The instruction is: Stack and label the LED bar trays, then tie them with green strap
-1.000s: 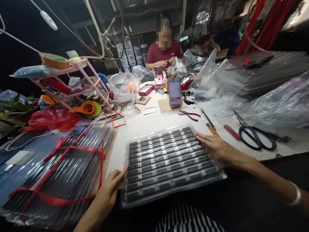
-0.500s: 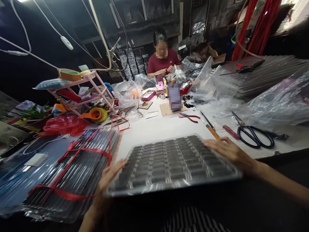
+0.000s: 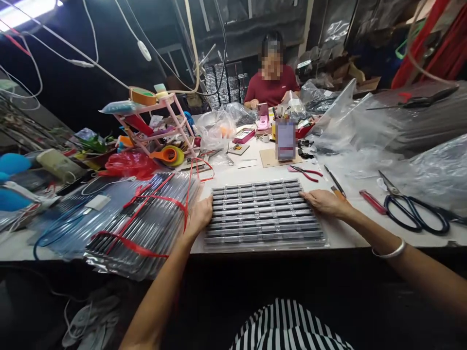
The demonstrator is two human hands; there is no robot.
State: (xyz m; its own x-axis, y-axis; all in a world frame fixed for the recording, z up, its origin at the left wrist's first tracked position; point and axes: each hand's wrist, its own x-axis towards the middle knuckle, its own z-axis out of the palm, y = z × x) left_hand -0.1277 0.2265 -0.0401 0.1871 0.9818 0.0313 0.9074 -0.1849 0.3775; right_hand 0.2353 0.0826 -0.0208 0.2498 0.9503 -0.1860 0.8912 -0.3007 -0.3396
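A clear plastic tray (image 3: 266, 244) with rows of dark strips lies flat on the white table, close to its front edge. My left hand (image 3: 199, 214) grips the tray's left side, its fingers at the upper left edge. On the opposite side my right hand (image 3: 323, 201) pinches the tray's right edge near the far corner. Left of the tray, touching or nearly touching my left hand, is a stack of clear plastic trays (image 3: 146, 223) tied with red ribbon.
Red-handled pliers (image 3: 308, 173), a craft knife (image 3: 339, 192), a red folded tool (image 3: 372, 201) and large scissors (image 3: 416, 209) lie at the right. A phone (image 3: 285, 140) stands behind the tray. A pink rack (image 3: 178, 116) is at the left. Across the table sits a person (image 3: 272, 90).
The tray has gone from raised and tilted in my hands to flat on the table. Both hands moved forward with it. My view has turned left.
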